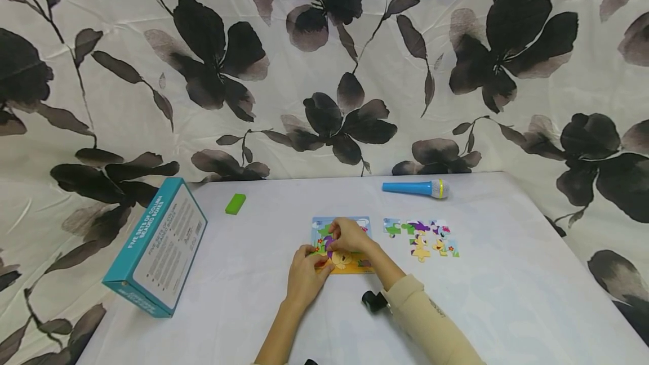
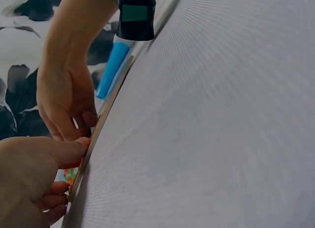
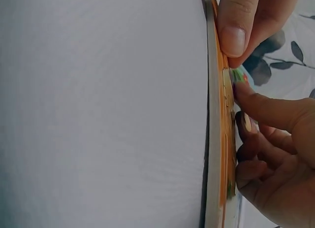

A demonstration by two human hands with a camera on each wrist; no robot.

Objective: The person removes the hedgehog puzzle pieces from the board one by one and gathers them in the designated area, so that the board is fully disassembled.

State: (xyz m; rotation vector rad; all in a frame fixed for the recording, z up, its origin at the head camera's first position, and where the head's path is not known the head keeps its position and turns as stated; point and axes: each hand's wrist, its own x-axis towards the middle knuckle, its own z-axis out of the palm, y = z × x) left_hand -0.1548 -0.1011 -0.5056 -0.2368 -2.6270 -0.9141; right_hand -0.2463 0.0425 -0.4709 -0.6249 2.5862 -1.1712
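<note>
A jigsaw puzzle board point(image 1: 350, 270) with a blue top edge and an orange bottom lies mid-table, partly filled with coloured pieces. My left hand point(image 1: 304, 279) holds its lower left corner, thumb on the front edge and fingers at the left side. Over the middle of the board, my right hand point(image 1: 351, 236) pinches a small puzzle piece point(image 3: 247, 121), dark with a tan patch in the right wrist view. Fingers cover much of this piece and part of the picture. Right of the board lie several loose puzzle pieces point(image 1: 419, 248), some touching one another.
A blue toy microphone point(image 1: 408, 187) lies near the table's back edge. Towards the left are a green block point(image 1: 235, 204) and a teal box point(image 1: 159, 246) standing tilted. A black wrist device point(image 1: 374, 301) sits by the right sleeve. Behind the table hangs a floral cloth point(image 1: 284, 72).
</note>
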